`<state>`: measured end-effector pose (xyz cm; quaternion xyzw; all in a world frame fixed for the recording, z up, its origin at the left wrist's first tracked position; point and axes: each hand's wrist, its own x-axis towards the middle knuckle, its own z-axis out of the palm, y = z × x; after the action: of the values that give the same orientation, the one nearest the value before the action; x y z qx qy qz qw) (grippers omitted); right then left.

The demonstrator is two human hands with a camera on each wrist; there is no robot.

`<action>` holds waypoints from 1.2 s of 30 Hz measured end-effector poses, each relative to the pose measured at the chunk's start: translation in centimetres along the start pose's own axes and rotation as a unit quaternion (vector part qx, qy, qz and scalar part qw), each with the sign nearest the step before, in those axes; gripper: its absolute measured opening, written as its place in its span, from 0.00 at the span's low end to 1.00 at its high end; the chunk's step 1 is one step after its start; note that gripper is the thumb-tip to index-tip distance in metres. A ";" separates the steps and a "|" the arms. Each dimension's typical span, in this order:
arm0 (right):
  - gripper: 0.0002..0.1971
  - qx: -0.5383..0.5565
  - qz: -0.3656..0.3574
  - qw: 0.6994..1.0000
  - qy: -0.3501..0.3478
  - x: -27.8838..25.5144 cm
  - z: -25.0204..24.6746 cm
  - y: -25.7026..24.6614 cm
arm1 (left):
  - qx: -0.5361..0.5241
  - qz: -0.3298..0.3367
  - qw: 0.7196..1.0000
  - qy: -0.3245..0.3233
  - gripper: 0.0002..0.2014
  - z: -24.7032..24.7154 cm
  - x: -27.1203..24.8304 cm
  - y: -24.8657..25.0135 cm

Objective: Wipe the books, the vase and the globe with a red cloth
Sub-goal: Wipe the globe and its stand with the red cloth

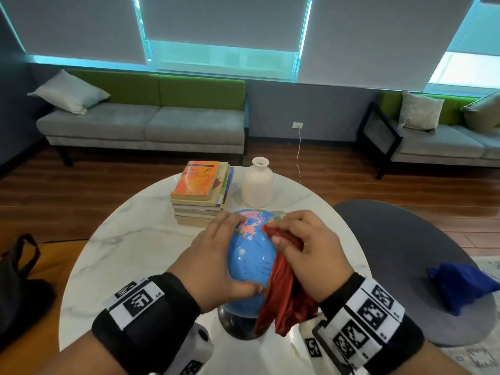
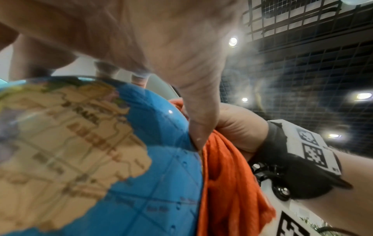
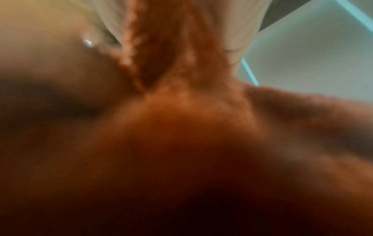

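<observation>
The globe stood on its dark base near the front edge of the round marble surface. The left hand lay spread against the globe's left side, fingers straight and thumb pressed low on the blue. The right hand clutched the bunched red cloth against the globe's right side (the cloth's loose end hung down to the base). Toward the far edge sat the stacked books, with the white vase just beside them.
</observation>
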<state>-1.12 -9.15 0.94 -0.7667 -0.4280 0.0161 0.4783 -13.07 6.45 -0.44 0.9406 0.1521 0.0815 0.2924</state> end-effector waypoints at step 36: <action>0.07 -0.150 -0.005 0.988 -0.046 1.1 -0.5 -1.6 | -0.082 -0.019 0.996 -0.001 0.54 -0.8 -0.5 0.8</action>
<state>-1.20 -8.54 2.82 -0.8262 -0.4506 -0.0153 0.3378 -13.50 6.09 0.58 0.9106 0.1625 0.0869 0.3700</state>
